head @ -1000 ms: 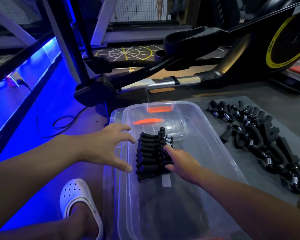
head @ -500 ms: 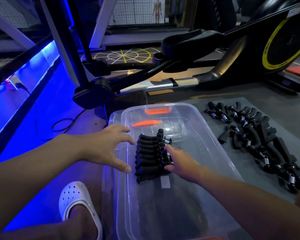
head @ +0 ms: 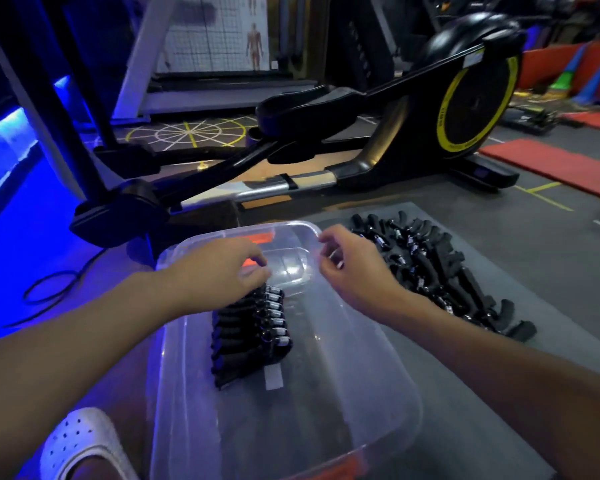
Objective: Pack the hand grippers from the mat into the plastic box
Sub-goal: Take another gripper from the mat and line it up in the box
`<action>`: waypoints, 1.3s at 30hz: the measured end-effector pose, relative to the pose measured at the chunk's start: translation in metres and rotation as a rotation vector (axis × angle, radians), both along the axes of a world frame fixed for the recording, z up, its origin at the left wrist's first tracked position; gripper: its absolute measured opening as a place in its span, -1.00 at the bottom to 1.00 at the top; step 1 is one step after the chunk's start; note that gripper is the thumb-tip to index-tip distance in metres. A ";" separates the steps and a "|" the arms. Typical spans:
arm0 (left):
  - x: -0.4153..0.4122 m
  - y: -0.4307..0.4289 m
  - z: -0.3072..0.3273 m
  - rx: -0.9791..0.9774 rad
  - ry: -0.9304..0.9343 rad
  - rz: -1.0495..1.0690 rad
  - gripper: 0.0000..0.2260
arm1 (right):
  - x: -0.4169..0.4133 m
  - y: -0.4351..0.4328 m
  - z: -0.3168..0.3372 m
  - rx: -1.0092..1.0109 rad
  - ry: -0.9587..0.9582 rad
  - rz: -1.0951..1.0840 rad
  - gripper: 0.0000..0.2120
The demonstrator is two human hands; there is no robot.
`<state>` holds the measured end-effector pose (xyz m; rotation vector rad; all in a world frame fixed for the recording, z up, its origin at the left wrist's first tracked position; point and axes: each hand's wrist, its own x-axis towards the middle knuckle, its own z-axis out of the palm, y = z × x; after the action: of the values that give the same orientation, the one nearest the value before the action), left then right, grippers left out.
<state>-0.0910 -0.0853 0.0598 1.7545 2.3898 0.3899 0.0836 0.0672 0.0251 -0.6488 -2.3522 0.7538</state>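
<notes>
The step in hand looks like fetching the next piece. The right hand (head: 355,271) hangs over the far right rim of the box (head: 333,393), just beside the pile (head: 440,268) on the mat (head: 520,258). Its grip is loose and empty, fingers lightly curled.

To do it well, the person should probably take one gripper from the near edge of the pile. Holding it by a handle rather than the spring should keep the tangled neighbours from lifting with it. It should go in the same way round as the others, handles to the left and springs to the right. Set against the end of the row (head: 250,334), it would close the line up tight.

The left hand (head: 219,271) lies over the far end of the row, fingers bent down toward it. Whether its grip pinches a gripper or only steadies the row cannot be told. Steadying would be the useful job, since nested pieces could slide apart when a new one is pushed in.

The grippers are black, each with two padded handles joined by a bright metal coil spring. Some lie in a neat overlapping row on the floor of the clear box, left of its middle. The others lie in a loose heap on the grey mat to the right of the box, touching one another.
</notes>
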 end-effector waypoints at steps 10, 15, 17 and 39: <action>0.074 0.079 -0.021 0.041 -0.038 -0.208 -0.53 | 0.102 0.094 -0.054 -0.079 -0.329 -0.352 -0.91; 0.072 0.098 -0.034 -0.009 -0.011 -0.196 -0.43 | 0.112 0.135 -0.093 -0.137 -0.430 -0.392 -0.80; 0.069 0.103 -0.037 -0.024 -0.009 -0.199 -0.38 | 0.106 0.149 -0.110 -0.195 -0.408 -0.427 -0.75; 0.052 0.116 -0.041 -0.086 -0.031 -0.246 -0.44 | 0.029 0.205 -0.189 -0.292 -0.655 -0.331 -0.54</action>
<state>-0.0389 0.0306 0.0191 1.9558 2.1021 0.2753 0.1126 0.2721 -0.1638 -1.5681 -2.6018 0.8245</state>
